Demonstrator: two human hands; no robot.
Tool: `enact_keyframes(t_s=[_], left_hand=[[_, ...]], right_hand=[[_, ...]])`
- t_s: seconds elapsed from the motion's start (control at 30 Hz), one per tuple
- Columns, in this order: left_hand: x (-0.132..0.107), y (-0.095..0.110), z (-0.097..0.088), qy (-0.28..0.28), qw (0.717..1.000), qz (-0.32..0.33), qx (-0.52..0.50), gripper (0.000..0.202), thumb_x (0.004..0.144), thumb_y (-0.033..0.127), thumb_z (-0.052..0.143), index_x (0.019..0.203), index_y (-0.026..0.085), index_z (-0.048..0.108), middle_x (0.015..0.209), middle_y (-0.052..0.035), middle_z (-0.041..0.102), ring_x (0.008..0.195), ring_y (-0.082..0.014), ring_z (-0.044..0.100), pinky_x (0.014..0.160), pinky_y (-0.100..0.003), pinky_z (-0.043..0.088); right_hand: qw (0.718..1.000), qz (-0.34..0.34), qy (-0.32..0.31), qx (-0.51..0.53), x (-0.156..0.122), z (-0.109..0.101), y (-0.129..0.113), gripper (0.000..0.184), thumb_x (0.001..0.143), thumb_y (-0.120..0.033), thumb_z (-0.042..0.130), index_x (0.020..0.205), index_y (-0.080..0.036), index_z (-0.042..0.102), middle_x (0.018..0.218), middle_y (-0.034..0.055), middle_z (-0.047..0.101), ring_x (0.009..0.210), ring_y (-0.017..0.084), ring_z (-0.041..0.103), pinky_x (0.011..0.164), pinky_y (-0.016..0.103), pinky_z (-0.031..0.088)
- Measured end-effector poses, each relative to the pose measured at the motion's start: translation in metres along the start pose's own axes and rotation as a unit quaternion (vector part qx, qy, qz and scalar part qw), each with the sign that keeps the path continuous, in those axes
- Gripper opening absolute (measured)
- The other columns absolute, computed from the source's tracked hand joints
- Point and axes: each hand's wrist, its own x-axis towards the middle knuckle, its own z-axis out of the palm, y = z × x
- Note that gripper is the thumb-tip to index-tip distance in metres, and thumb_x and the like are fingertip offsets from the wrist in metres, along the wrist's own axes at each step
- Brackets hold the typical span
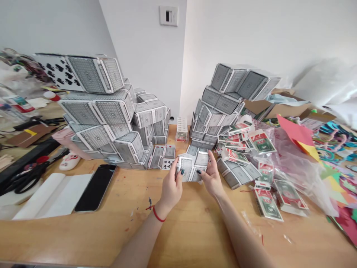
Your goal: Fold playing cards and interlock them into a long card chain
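Between my two hands, above the middle of the table, is a folded playing-card piece (186, 168) with grey patterned backs. My left hand (172, 183) closes on its left side, thumb on the front. On its right side my right hand (211, 178) grips it, thumb also pressed on the front. Just beyond lie loose playing cards (167, 163), one showing black clubs. A tall stack of folded card blocks (108, 111) rises at the left. Another card-block stack (220, 100) stands at the right, with a lower card block (237, 174) near my right hand.
Card boxes (267, 204) in red and green lie scattered at the right, beside plastic wrap and coloured paper. A clear case (182, 130) stands between the stacks. At the left are a black phone (96, 188), white paper (52, 195) and black scissors (30, 175).
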Motion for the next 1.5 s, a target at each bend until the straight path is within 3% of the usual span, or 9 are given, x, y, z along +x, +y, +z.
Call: enact_keyframes(t_s=[0.17, 0.33, 0.47, 0.67, 0.87, 1.0, 1.2, 1.5], left_hand=[[-0.003, -0.004, -0.005, 0.012, 0.991, 0.118, 0.058, 0.032, 0.083, 0.017, 0.036, 0.115, 0.018, 0.044, 0.107, -0.0125, 0.056, 0.099, -0.0186, 0.054, 0.082, -0.032, 0.044], [-0.004, -0.008, -0.007, 0.026, 0.977, 0.204, 0.057, 0.024, 0.080, 0.014, 0.039, 0.103, 0.017, 0.047, 0.098, -0.0119, 0.055, 0.098, -0.0204, 0.052, 0.079, -0.035, 0.045], [-0.003, -0.004, -0.008, 0.031, 0.972, 0.230, 0.032, 0.016, 0.082, 0.018, 0.037, 0.094, 0.017, 0.047, 0.088, -0.0097, 0.055, 0.089, -0.0194, 0.053, 0.076, -0.038, 0.045], [-0.001, 0.002, -0.012, 0.019, 0.947, 0.314, 0.059, 0.012, 0.080, 0.015, 0.039, 0.089, 0.021, 0.046, 0.085, -0.0063, 0.060, 0.084, -0.0182, 0.053, 0.080, -0.044, 0.042], [-0.004, 0.003, -0.013, 0.019, 0.916, 0.388, 0.105, 0.023, 0.074, 0.006, 0.043, 0.089, 0.024, 0.048, 0.092, -0.0039, 0.060, 0.087, -0.0162, 0.052, 0.081, -0.044, 0.042], [-0.004, 0.005, -0.012, 0.010, 0.928, 0.363, 0.082, 0.021, 0.076, 0.008, 0.041, 0.088, 0.023, 0.048, 0.091, -0.0045, 0.059, 0.085, -0.0162, 0.053, 0.083, -0.045, 0.041], [-0.005, 0.004, -0.006, 0.042, 0.975, 0.214, -0.039, 0.011, 0.083, 0.017, 0.037, 0.087, 0.019, 0.046, 0.087, -0.0085, 0.057, 0.088, -0.0191, 0.055, 0.079, -0.043, 0.043], [-0.011, 0.004, -0.001, 0.054, 0.977, 0.117, -0.172, 0.015, 0.082, 0.018, 0.043, 0.097, 0.020, 0.044, 0.093, -0.0086, 0.055, 0.095, -0.0194, 0.054, 0.080, -0.037, 0.044]], right_hand=[[0.999, -0.021, 0.005, 0.024, -0.004, 0.004, -0.009, 0.094, 0.059, -0.013, 0.069, 0.133, -0.037, 0.016, 0.110, 0.0011, 0.057, 0.092, 0.015, 0.057, 0.082, 0.030, 0.044], [0.999, 0.004, 0.004, 0.037, -0.006, 0.002, -0.013, 0.085, 0.057, -0.011, 0.068, 0.128, -0.036, 0.028, 0.086, -0.0027, 0.062, 0.072, 0.013, 0.059, 0.069, 0.028, 0.047], [1.000, 0.007, 0.008, 0.028, -0.008, -0.002, -0.013, 0.072, 0.056, -0.010, 0.069, 0.118, -0.033, 0.043, 0.074, -0.0040, 0.061, 0.066, 0.013, 0.058, 0.066, 0.029, 0.047], [1.000, 0.006, -0.001, 0.025, -0.008, -0.008, -0.014, 0.026, 0.053, -0.012, 0.071, 0.076, -0.023, 0.062, 0.075, 0.0017, 0.063, 0.083, 0.024, 0.060, 0.077, 0.042, 0.043], [0.998, -0.044, -0.009, 0.042, -0.007, -0.008, -0.019, 0.022, 0.052, -0.007, 0.070, 0.065, -0.023, 0.061, 0.071, -0.0005, 0.061, 0.083, 0.021, 0.059, 0.087, 0.044, 0.038], [0.999, -0.014, -0.009, 0.034, -0.008, -0.009, -0.018, 0.023, 0.052, -0.008, 0.069, 0.068, -0.023, 0.062, 0.074, 0.0003, 0.062, 0.078, 0.019, 0.059, 0.073, 0.036, 0.045], [0.999, 0.007, -0.011, -0.046, -0.011, -0.010, -0.015, 0.020, 0.056, -0.017, 0.072, 0.074, -0.021, 0.064, 0.070, 0.0010, 0.065, 0.067, 0.018, 0.059, 0.065, 0.034, 0.048], [0.995, -0.031, -0.035, -0.092, -0.018, -0.003, -0.021, 0.014, 0.066, -0.023, 0.068, 0.078, -0.022, 0.061, 0.073, 0.0008, 0.065, 0.069, 0.016, 0.059, 0.068, 0.031, 0.048]])
